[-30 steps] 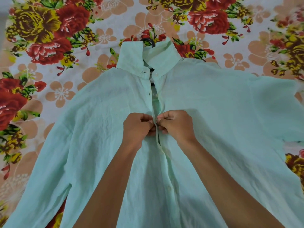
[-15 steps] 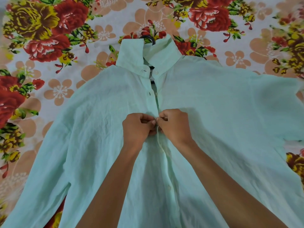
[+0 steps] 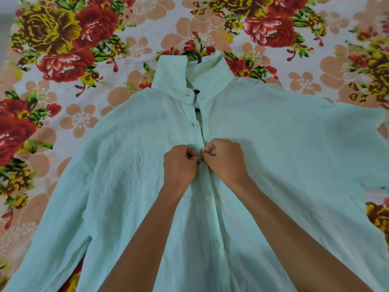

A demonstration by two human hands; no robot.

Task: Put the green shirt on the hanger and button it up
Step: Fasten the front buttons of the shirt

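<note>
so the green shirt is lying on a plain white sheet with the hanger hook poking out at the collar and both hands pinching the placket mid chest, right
Not quite: the sheet is not plain white, it has a bold floral print in red, yellow and peach, as the head view shows. The rest holds: the green shirt lies on it, the hanger hook shows at the collar, and the left hand and right hand pinch the placket mid chest.

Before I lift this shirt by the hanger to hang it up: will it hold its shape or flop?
Probably flop: the shirt looks thin and creased, lying limp on the bedsheet. Likely light. The placket above the hands is still open, so the front may gape near the hanger.
</note>
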